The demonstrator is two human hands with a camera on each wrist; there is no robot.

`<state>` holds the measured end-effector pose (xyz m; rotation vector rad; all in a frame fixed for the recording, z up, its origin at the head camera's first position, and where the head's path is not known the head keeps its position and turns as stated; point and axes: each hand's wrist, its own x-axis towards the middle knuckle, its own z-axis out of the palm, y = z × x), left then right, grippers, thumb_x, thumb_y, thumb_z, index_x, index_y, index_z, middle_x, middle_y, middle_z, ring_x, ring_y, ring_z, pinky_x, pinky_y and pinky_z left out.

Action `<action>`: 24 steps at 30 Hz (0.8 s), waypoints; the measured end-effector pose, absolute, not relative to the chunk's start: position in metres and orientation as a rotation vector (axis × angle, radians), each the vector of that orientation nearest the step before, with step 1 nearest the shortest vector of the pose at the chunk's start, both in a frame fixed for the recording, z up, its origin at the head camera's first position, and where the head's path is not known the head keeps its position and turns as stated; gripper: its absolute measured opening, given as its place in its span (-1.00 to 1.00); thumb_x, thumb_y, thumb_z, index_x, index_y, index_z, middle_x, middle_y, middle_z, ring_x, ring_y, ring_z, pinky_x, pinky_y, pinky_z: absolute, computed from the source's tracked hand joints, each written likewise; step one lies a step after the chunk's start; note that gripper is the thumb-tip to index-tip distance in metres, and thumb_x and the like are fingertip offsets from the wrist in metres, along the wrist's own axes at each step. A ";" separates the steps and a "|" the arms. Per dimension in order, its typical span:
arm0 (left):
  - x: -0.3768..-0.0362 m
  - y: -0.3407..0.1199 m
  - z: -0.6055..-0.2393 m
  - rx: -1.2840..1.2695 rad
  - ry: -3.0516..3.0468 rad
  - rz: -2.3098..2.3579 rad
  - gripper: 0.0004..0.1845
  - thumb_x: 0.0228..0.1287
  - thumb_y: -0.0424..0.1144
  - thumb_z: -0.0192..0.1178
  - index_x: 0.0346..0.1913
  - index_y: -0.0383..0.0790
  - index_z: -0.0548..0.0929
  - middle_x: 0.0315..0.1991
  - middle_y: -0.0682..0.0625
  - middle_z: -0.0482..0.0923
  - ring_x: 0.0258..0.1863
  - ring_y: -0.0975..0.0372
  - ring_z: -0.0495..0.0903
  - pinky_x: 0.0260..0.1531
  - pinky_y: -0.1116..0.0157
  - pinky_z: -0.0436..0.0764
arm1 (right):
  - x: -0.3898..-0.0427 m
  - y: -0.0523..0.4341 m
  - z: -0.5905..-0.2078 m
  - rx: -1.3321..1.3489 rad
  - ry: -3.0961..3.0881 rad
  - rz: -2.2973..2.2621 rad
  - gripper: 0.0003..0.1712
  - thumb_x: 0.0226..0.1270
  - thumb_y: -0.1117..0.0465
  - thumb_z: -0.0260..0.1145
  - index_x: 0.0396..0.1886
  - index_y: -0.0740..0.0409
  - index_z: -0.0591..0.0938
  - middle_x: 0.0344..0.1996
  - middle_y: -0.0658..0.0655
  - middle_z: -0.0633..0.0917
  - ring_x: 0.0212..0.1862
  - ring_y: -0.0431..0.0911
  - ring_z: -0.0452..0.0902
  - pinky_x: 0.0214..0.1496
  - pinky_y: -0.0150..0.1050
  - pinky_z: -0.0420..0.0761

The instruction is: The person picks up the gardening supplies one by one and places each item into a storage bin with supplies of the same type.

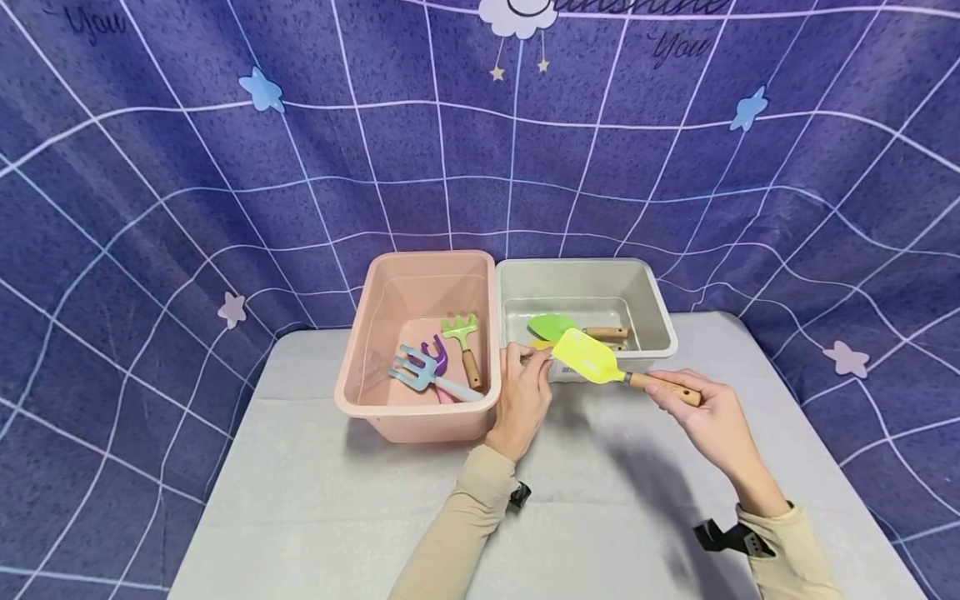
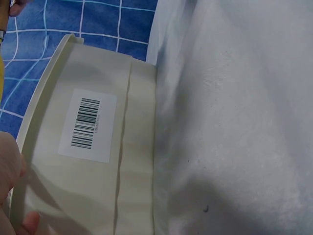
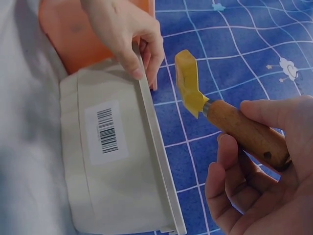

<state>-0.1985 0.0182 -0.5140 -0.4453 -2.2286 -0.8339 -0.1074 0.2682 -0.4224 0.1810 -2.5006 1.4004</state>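
Observation:
My right hand grips the wooden handle of a yellow toy shovel, its blade raised over the front rim of the grey bin. In the right wrist view, thumb and fingers pinch the shovel's handle. My left hand holds that bin's front rim near its left corner, fingers over the edge and thumb outside, as the right wrist view shows. Inside the grey bin lie a green trowel with a wooden handle and something yellow, partly hidden.
Left of the grey bin stands a pink bin holding a light blue fork, a purple fork and a green rake. Both bins stand on a table with a pale cloth. A blue gridded curtain hangs behind.

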 end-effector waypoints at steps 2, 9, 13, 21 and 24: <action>-0.198 0.018 -0.514 -0.446 -2.233 -0.833 -0.83 0.53 -0.24 0.27 0.03 -0.08 0.81 -0.04 -0.08 0.50 0.04 0.07 0.51 0.11 0.20 0.58 | -0.108 0.268 -0.422 0.176 -2.504 1.396 -0.74 0.46 0.17 0.47 0.07 0.09 0.84 -0.23 -0.32 0.83 -0.25 -0.41 0.64 -0.25 -0.47 0.57; -0.197 0.018 -0.515 -0.451 -2.229 -0.829 -0.90 0.51 -0.25 0.29 -0.09 -0.12 0.80 -0.06 -0.09 0.50 0.04 0.06 0.51 0.10 0.20 0.58 | -0.108 0.267 -0.419 0.180 -2.512 1.383 -0.75 0.46 0.13 0.48 0.06 0.03 0.85 -0.20 -0.18 0.86 -0.25 -0.40 0.66 -0.24 -0.48 0.58; -0.197 0.018 -0.514 -0.450 -2.228 -0.820 -0.90 0.51 -0.23 0.29 -0.14 -0.14 0.78 -0.07 -0.09 0.49 0.04 0.05 0.51 0.09 0.20 0.58 | -0.110 0.266 -0.418 0.213 -2.510 1.392 -0.75 0.47 0.15 0.47 0.07 0.04 0.86 -0.16 -0.34 0.83 -0.20 -0.41 0.69 -0.20 -0.50 0.60; -0.197 0.018 -0.512 -0.439 -2.235 -0.823 -0.88 0.52 -0.23 0.28 -0.10 -0.13 0.80 -0.06 -0.08 0.50 0.04 0.06 0.52 0.09 0.21 0.59 | -0.114 0.267 -0.417 0.219 -2.527 1.359 -0.75 0.47 0.14 0.47 0.07 0.01 0.86 -0.14 -0.36 0.82 -0.19 -0.42 0.68 -0.20 -0.50 0.61; -0.197 0.019 -0.512 -0.431 -2.226 -0.823 -0.87 0.51 -0.24 0.29 -0.05 -0.12 0.82 -0.06 -0.09 0.51 0.04 0.06 0.53 0.09 0.21 0.59 | -0.115 0.268 -0.417 0.211 -2.538 1.353 -0.74 0.47 0.11 0.46 0.08 -0.01 0.85 -0.13 -0.35 0.83 -0.18 -0.42 0.68 -0.19 -0.50 0.61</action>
